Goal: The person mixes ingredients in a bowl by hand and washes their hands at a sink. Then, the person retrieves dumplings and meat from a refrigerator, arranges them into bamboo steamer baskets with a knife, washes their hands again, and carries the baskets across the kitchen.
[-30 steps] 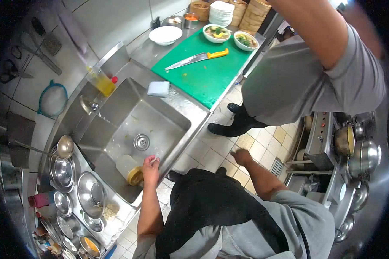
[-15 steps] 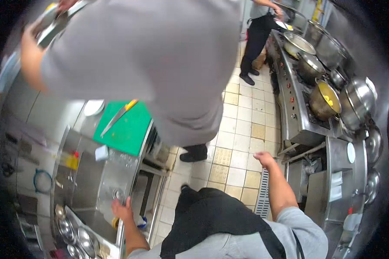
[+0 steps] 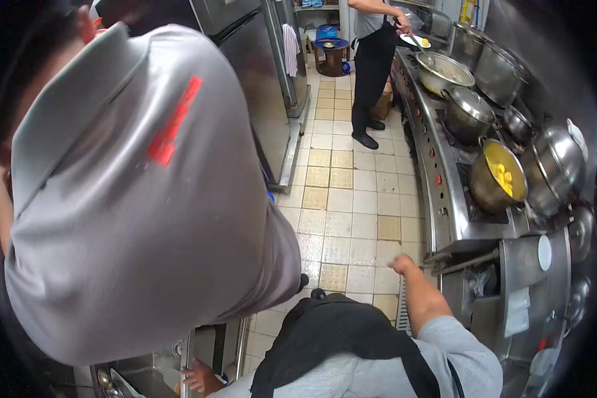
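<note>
My left hand (image 3: 201, 378) is low in the view at the front edge of the metal sink counter (image 3: 155, 361), fingers spread, holding nothing. I cannot tell whether it touches the edge. Out over the tiled floor (image 3: 338, 249) hangs my right hand (image 3: 400, 264), its fingers curled in, and nothing shows in it. The metal side counter (image 3: 517, 255) is the nearest thing to it. A co-worker in a grey shirt (image 3: 159, 199) stands very close on my left and hides most of the sink counter.
Along the right runs a stove (image 3: 454, 222) with several pots, one a pot (image 3: 497, 172) with yellow pieces inside. Another co-worker (image 3: 371, 73) stands at its far end, near a white plate (image 3: 414, 41). Metal refrigerator doors (image 3: 252, 86) line the left side of the aisle.
I have moved forward along the aisle. The near co-worker now fills the left, covering the green cutting board and knife seen before. My right hand's fingers have curled in more.
</note>
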Motion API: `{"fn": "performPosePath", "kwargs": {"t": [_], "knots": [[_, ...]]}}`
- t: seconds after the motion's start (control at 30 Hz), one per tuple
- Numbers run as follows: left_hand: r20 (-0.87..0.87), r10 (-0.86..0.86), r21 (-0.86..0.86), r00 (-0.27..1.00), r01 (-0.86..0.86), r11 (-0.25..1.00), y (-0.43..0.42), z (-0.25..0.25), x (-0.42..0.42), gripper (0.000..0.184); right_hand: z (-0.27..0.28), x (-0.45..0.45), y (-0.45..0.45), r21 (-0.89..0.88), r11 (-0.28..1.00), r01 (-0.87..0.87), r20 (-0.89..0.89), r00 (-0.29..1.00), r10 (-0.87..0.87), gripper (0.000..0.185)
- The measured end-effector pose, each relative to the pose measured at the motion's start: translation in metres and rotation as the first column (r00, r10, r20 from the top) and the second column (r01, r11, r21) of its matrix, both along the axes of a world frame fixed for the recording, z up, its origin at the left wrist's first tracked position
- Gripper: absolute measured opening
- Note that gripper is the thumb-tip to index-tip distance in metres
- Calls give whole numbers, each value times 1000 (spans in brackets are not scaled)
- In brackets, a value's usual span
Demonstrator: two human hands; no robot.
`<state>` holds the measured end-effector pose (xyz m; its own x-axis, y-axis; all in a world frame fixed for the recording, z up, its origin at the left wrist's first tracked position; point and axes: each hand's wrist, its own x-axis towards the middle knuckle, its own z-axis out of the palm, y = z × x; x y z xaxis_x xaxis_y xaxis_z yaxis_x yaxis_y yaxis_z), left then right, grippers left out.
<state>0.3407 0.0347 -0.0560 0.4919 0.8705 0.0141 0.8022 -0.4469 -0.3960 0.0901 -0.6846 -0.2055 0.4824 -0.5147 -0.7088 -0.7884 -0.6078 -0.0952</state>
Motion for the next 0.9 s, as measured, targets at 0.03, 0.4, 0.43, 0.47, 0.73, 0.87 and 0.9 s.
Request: {"fn": "performPosePath", "kwargs": {"t": [0.03, 0.4, 0.43, 0.47, 0.73, 0.87, 0.9], "knots": [[-34, 34, 160, 999, -28, 987, -5, -33, 6, 86, -31, -27, -11, -9, 1000, -2, -17, 1000, 2, 63], [61, -935, -930, 349, 359, 73, -184, -203, -44, 43, -27, -46, -179, 6, 757, -653, -138, 749, 648, 30], [106, -945, -922, 310, 386, 23, -222, -212, -58, 40, -28, -35, -202, -78, 791, -606, -23, 795, 607, 25], [-26, -948, -911, 318, 384, 154, -262, -217, -67, 40, -38, -25, -225, -147, 826, -544, 103, 822, 560, 22], [188, -448, -940, 874, 292, 175, -485, -153, -3, 75, -63, 90, -382, 15, 999, -31, 377, 926, 23, 19], [373, -171, -913, 912, 394, 106, -563, -77, 82, 70, 18, 161, -370, 108, 994, 32, 309, 949, -64, 18], [383, -153, -909, 911, 401, 110, -577, -69, 107, 70, -37, 153, -389, 230, 959, 166, 442, 860, -255, 21]]}}
